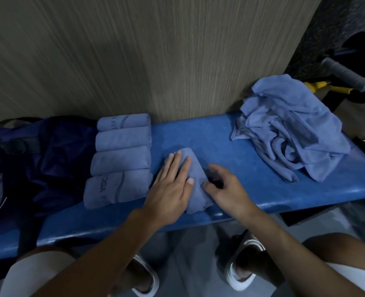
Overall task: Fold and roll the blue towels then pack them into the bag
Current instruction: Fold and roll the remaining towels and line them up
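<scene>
A rolled blue towel (195,189) lies at the middle of the blue bench (252,168). My left hand (170,185) presses flat on it with straight fingers. My right hand (224,187) touches its right edge with curled fingers; whether it pinches the cloth is unclear. Several finished towel rolls (121,155) lie in a row just to the left. A dark blue bag (55,159) sits at the bench's left end. A loose heap of blue towels (288,129) lies on the right end.
A wood-grain wall (134,56) stands right behind the bench. A grey-gripped handle (346,75) and yellow-handled tool (327,86) lie at the far right. My feet in white sandals (241,275) stand below the bench's front edge.
</scene>
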